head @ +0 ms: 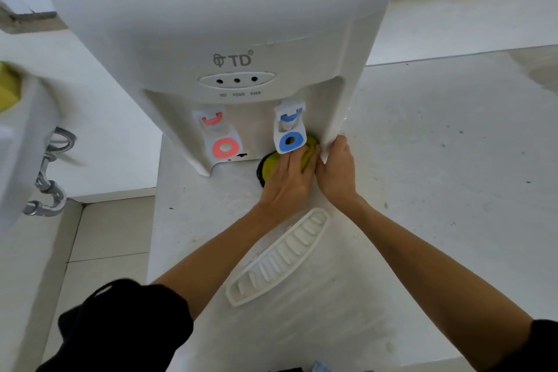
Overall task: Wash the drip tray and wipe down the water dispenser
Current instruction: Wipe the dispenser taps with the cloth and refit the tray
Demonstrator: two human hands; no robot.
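A white water dispenser (223, 24) stands on a pale counter (422, 160), with a red tap (222, 142) and a blue tap (289, 130) in its recess. My left hand (287, 181) presses a yellow-green sponge (309, 149) with a dark underside against the base of the recess, under the blue tap. My right hand (336, 169) grips the lower edge of the dispenser's right front leg. The white slotted drip tray (279, 255) lies loose on the counter between my forearms, in front of the dispenser.
A white sink (18, 136) with a chrome drain pipe (49, 172) hangs at the left, with something yellow (7, 87) on it. Tiled floor (99, 235) lies left of the counter's edge. The counter surface looks wet and speckled.
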